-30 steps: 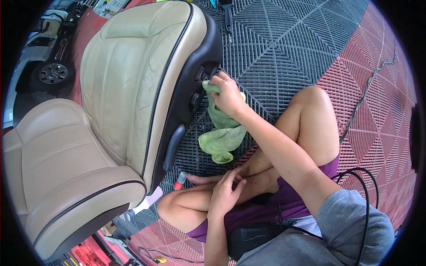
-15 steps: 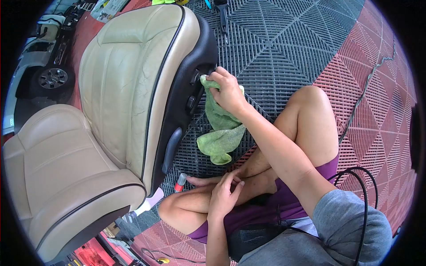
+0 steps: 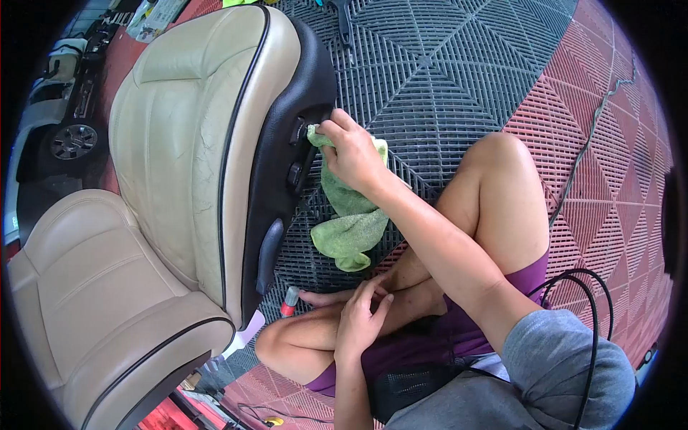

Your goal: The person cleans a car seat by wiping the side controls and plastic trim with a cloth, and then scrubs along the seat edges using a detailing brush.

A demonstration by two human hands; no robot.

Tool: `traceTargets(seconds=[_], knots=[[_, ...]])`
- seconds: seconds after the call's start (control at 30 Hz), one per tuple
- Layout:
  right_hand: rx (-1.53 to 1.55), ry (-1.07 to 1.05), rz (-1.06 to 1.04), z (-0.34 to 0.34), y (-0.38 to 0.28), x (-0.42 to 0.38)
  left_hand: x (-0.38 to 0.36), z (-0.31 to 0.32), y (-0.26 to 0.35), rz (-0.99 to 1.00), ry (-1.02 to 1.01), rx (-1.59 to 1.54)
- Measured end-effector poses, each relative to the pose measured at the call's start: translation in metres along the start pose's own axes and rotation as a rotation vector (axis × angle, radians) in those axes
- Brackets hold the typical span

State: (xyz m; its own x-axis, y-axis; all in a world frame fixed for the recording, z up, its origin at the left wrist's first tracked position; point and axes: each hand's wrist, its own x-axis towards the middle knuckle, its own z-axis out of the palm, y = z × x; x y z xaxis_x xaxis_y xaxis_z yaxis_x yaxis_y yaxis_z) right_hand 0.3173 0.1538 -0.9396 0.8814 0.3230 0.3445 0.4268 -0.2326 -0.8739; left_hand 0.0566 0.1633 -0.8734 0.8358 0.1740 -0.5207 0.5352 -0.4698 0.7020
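A beige leather car seat (image 3: 161,165) with a black plastic side panel (image 3: 276,154) lies on the floor at the left. My right hand (image 3: 351,154) pinches a green cloth (image 3: 351,233) and presses one corner of it to the panel, beside a dark switch in a recess. The rest of the cloth hangs to the floor, partly hidden behind my fingers. My left hand (image 3: 360,319) rests on my crossed lower leg, fingers loosely draped and thumb apart, with nothing in it.
A brush with a red and grey handle (image 3: 289,301) stands by my foot. A dark tool (image 3: 344,25) lies on the grey grid floor (image 3: 459,86) at the top. A cable (image 3: 588,143) crosses the red tiles, and a vehicle wheel (image 3: 74,142) shows far left.
The seat and my right hand with the cloth appear slightly farther left, partly because the view shifted. The cloth stays against the side panel. My left hand stays on my leg.
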Motion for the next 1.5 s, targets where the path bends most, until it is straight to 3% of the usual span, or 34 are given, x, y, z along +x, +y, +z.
traceTargets(seconds=[0.23,0.33,0.37,0.47,0.6,0.73,0.93,1.07,1.2,1.27,1.33,1.5], knots=[[0.034,-0.037,0.124,-0.006,0.002,0.004,0.0,-0.001,0.002,0.005,0.003,0.019],[0.275,-0.116,0.621,-0.024,-0.014,0.006,-0.003,0.001,-0.002,0.005,0.008,0.018],[0.273,-0.065,0.668,-0.021,-0.011,0.003,-0.003,0.001,-0.002,0.008,0.012,0.021],[0.302,-0.079,0.693,-0.013,-0.021,0.008,-0.005,0.003,-0.002,-0.013,0.006,0.027],[0.267,0.034,0.546,-0.009,-0.048,0.014,-0.005,0.003,-0.001,-0.011,0.013,0.008],[0.271,-0.019,0.641,-0.007,-0.032,0.01,-0.004,0.002,0.001,-0.003,0.007,0.021],[0.418,0.095,0.531,-0.007,-0.039,-0.006,0.0,0.002,0.003,-0.032,0.002,0.017],[0.492,0.2,0.75,-0.001,-0.002,-0.008,-0.003,0.002,-0.002,-0.011,0.007,0.012],[0.435,0.188,0.643,0.007,-0.03,-0.005,-0.003,0.001,0.0,-0.005,-0.001,0.021],[0.349,0.273,0.438,0.024,-0.041,-0.012,-0.003,0.001,0.001,-0.023,-0.011,0.022],[0.429,0.25,0.401,0.024,-0.04,-0.02,-0.002,0.001,0.002,-0.024,-0.016,0.015],[0.475,0.246,0.525,0.012,-0.041,-0.011,-0.003,0.001,0.001,-0.021,-0.001,0.011]])
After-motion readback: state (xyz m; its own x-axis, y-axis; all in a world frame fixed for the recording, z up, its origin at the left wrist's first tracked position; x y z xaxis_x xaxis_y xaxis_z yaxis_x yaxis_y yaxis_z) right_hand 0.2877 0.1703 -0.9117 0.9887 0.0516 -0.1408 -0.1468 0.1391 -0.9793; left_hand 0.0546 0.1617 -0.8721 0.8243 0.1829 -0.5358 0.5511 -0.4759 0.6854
